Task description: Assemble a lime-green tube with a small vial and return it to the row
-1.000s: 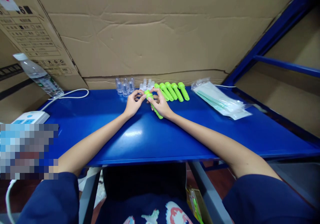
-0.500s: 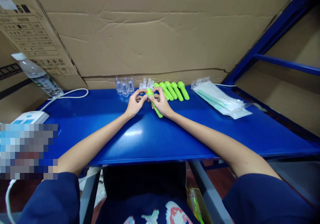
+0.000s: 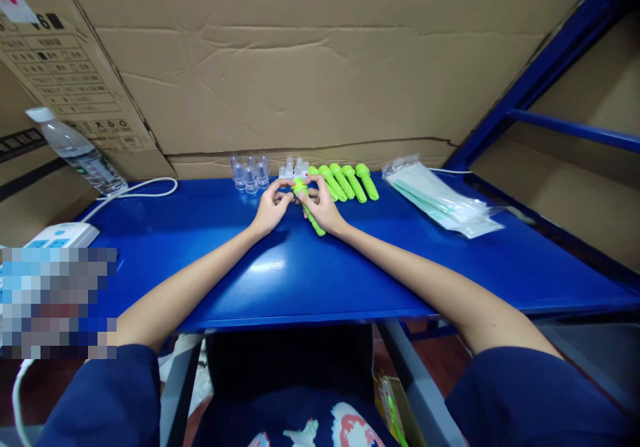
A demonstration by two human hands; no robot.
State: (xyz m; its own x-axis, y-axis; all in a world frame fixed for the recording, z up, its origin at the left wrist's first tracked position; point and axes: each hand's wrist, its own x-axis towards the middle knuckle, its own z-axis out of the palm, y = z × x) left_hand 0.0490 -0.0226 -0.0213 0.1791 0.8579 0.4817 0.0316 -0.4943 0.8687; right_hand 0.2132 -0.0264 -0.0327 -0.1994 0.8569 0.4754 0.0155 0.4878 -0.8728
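Between my two hands is a lime-green plastic handle (image 3: 314, 220) with a round head, its shaft slanting down to the right. My right hand (image 3: 323, 207) is closed around the upper part of it. The fingers of my left hand (image 3: 271, 206) pinch at the round yellow-green piece (image 3: 299, 184) on its head. Just behind, several similar green handles (image 3: 350, 182) lie side by side. Small clear and white parts (image 3: 294, 167) stand beyond my fingertips, partly hidden. To their left is a group of clear plastic domed cups (image 3: 251, 177).
A clear bag with white and green sheets (image 3: 440, 197) lies on the right of the blue table (image 3: 270, 287). At the left are a water bottle (image 3: 83, 157), a white power strip (image 3: 65, 235) and its cable. Cardboard (image 3: 300, 67) walls the back.
The yellow-green piece on the head now sits slightly differently between my left fingers. Otherwise both hands and the handle stay in nearly the same place.
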